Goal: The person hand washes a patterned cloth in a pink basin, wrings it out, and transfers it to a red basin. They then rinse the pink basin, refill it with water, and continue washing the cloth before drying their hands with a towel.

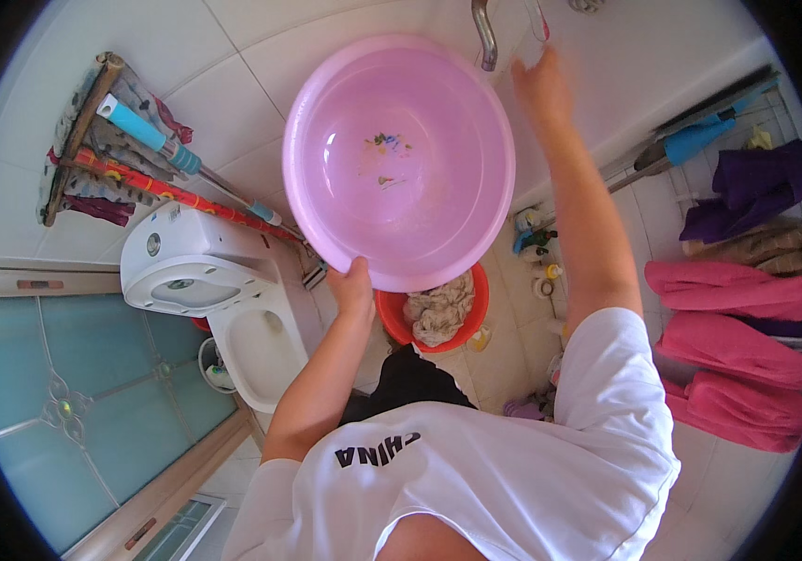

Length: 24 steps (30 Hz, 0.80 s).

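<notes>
A pink plastic basin (443, 175) with a floral print on its bottom is held up, tilted so that its inside faces me. My left hand (353, 291) grips its lower rim, thumb over the edge. At the upper right, blurred, my right hand (545, 88) is raised just below a lever handle (536, 19) with a red mark; whether it touches the handle is unclear. Beside that hand, a curved metal faucet spout (486, 38) points down past the basin's upper right rim. No water shows in the basin. Below it stands a red-orange tub (481, 298) holding wet-looking cloth (441, 314).
A white toilet (233, 277) with its lid raised stands left, beside leaning mop handles (184, 207). A glass-panelled door (92, 372) is at lower left. Towels (734, 350) hang on the right. Several bottles (538, 245) line the wall on the floor.
</notes>
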Motion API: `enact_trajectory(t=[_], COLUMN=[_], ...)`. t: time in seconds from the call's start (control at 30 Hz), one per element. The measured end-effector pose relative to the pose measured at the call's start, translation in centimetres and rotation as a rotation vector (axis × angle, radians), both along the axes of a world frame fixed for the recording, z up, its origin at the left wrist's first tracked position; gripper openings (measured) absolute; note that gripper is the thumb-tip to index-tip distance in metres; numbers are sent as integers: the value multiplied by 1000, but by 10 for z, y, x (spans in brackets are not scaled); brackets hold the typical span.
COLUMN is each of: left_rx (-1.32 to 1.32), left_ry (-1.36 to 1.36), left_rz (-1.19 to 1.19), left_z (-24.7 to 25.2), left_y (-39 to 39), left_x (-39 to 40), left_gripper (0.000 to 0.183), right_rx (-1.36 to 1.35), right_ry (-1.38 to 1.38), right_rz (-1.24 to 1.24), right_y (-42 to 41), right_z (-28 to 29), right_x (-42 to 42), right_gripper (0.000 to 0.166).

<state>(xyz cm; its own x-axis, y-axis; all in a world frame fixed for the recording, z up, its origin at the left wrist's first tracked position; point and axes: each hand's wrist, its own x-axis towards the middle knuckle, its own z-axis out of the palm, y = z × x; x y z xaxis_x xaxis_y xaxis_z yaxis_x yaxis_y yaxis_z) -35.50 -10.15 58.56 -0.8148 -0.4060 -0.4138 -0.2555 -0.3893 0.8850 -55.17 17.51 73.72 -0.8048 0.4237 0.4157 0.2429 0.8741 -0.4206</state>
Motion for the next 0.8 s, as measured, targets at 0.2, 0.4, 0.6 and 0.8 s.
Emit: enact_trajectory(t=[0.2,0.4,0.6,0.8], left_rx=[1,77,88,85], left_ry=[-46,-39,-52,-43], left_rz=[-13,81,65,57], left_z=[16,18,33,30], left_y=[-4,-18,-11,-10], left_x=[-7,-7,-17,-14], left_gripper=[37,35,35,36], right_rx=[707,985,601,1016], right_ry=[-413,-759,-1031,-442], right_rz=[620,689,720,488], right_y=[33,-3,-33,1], right_z=[-155,-192,-234,-190], right_x=[-13,0,58,5], right_gripper=[43,67,63,41])
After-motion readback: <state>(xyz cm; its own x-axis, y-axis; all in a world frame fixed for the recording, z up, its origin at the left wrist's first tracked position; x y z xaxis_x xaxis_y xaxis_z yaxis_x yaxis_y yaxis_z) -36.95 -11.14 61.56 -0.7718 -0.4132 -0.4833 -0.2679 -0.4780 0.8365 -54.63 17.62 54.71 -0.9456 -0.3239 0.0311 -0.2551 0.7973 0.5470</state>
